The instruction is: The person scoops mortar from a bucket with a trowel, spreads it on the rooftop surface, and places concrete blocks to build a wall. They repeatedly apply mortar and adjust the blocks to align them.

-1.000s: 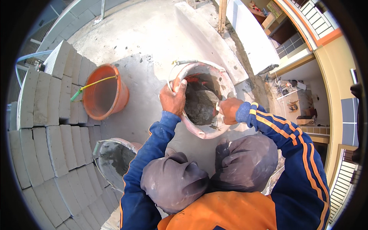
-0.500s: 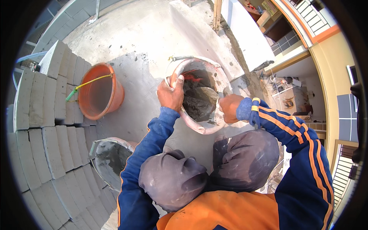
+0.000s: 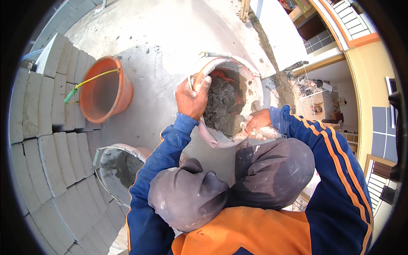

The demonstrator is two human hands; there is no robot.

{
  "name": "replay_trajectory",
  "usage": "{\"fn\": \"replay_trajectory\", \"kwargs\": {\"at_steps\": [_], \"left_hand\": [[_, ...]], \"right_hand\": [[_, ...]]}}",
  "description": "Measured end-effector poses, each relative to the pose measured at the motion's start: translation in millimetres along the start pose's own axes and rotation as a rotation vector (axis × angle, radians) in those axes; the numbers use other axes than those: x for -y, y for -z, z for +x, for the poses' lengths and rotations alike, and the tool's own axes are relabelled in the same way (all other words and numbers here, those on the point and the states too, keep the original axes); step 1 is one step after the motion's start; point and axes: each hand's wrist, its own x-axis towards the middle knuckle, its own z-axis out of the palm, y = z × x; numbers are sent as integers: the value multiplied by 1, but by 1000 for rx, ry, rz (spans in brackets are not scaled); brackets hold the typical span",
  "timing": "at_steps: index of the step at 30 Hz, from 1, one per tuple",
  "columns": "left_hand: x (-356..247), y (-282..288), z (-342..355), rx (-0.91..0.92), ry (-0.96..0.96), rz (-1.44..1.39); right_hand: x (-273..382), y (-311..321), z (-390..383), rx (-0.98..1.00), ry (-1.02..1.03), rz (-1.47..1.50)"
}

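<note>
In the head view a pale, mortar-stained bucket [image 3: 256, 96] holds wet grey mortar [image 3: 220, 100] and stands in front of me. My left hand [image 3: 191, 96] grips its left rim, thumb over the edge. At the lower right of the bucket, my right hand [image 3: 258, 123], whitened with residue, is closed on the handle of a mortar-caked tool; its working end is down in the mortar and hard to make out. Both forearms reach in from below, past my bent knees.
An orange bucket [image 3: 123, 100] with a yellow rope handle sits at the left beside stacked grey blocks [image 3: 59, 165]. A second bucket [image 3: 101, 158] with mortar is by my left knee. Right of a low white ledge [image 3: 280, 29], a drop opens onto a lower area [image 3: 318, 100].
My right hand has turned and dipped, and the mortar looks more churned. My left hand stays on the rim. The surroundings have shifted slightly up and left in view.
</note>
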Motion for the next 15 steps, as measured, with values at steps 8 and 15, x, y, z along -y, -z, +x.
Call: {"fn": "replay_trajectory", "kwargs": {"at_steps": [8,15], "left_hand": [[11,10,9,12,-4,-132],[9,12,7,12,81,-53]], "right_hand": [[-30,-43,51,498,272,1128],[9,-51,3,-220,187,78]]}}
